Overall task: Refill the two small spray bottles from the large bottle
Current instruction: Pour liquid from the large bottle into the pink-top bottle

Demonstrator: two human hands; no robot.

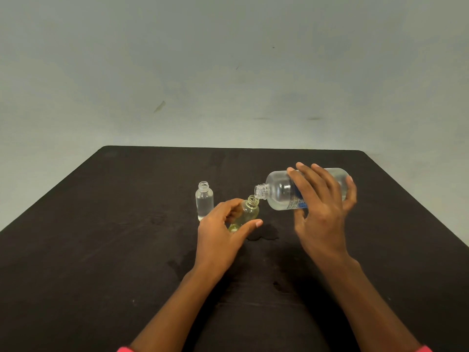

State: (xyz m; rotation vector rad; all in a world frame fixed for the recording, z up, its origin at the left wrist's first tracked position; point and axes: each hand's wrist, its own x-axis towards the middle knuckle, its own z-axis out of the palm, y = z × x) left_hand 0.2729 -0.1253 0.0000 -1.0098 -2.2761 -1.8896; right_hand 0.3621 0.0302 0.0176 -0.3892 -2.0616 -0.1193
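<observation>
Where the dark rectangular table (pixel 101 224) is wet, the right hand (pixel 322 214) grips the large clear plastic bottle (pixel 279 190) tipped sideways, mouth over the small yellow-tinted bottle (pixel 250 212), which the left hand (pixel 218 235) holds tilted in curled fingers; a small colourless uncapped bottle (pixel 204 201) stands beside.

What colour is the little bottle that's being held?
The small see-through tilted bottle looks pale yellow; the head view shows it.
</observation>
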